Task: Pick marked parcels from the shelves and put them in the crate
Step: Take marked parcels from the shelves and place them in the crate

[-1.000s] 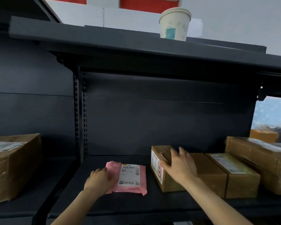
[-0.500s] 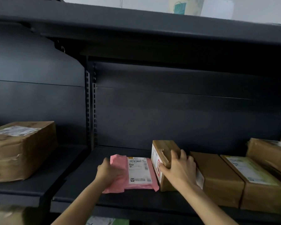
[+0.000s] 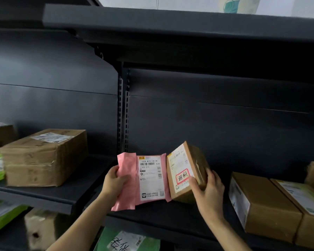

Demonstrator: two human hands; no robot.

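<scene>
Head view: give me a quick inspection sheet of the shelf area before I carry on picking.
Surface: dark metal shelf under both hands.
Job's things: pink mailer and small brown box, both tipped up, labels facing the camera; box label bears a red stamp. Crate not in view.
Clutter: large brown box left, two brown boxes right, green mailers below.
Grippers: left hand grips the mailer; right hand grips the box, thumb on its label.
Cables: nothing seen.
Surroundings: paper cup on the top shelf.
</scene>
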